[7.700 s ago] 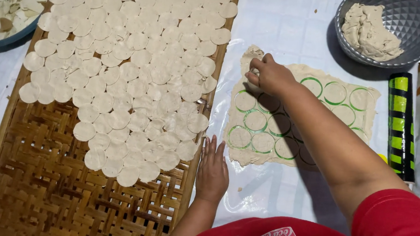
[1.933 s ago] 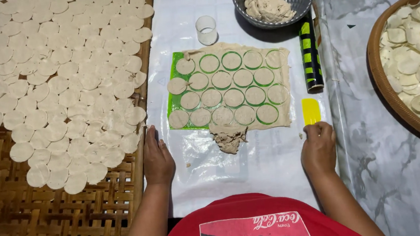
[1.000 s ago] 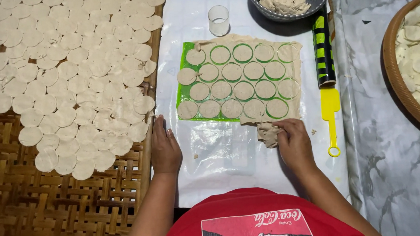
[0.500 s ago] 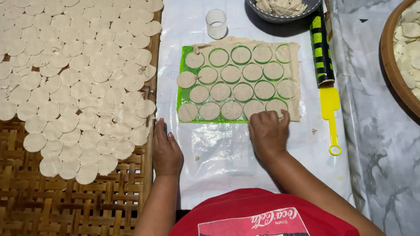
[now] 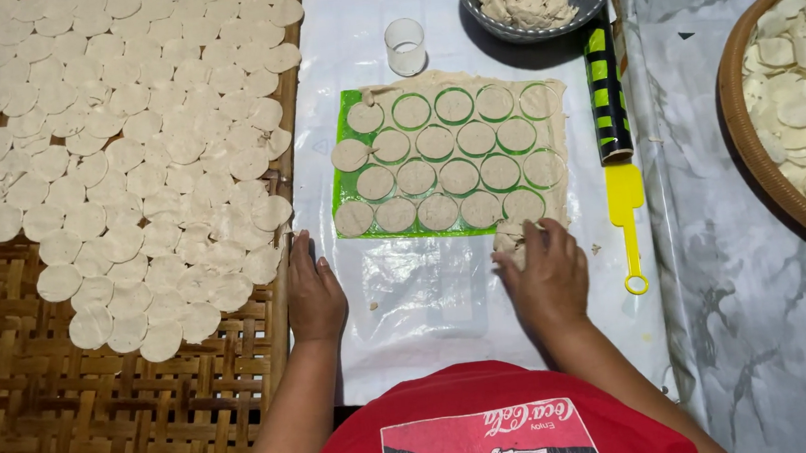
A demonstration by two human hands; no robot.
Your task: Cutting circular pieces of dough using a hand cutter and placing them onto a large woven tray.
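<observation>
Right hand [image 5: 549, 277], palm down, fingers [image 5: 530, 238] loosely together on a scrap of beige trimmed dough [image 5: 509, 238]. Just beyond the fingertips lies the thin beige dough sheet cut into rounds [image 5: 450, 156] on a green mat [image 5: 341, 126]. Left hand [image 5: 314, 293] rests flat, fingers together, beside the woven bamboo tray [image 5: 149, 409].

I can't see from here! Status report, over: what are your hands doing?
Left hand flat on clear plastic sheet, holding nothing. Right hand gathering pale dough scraps at green mat edge. Nothing blocking.
</observation>
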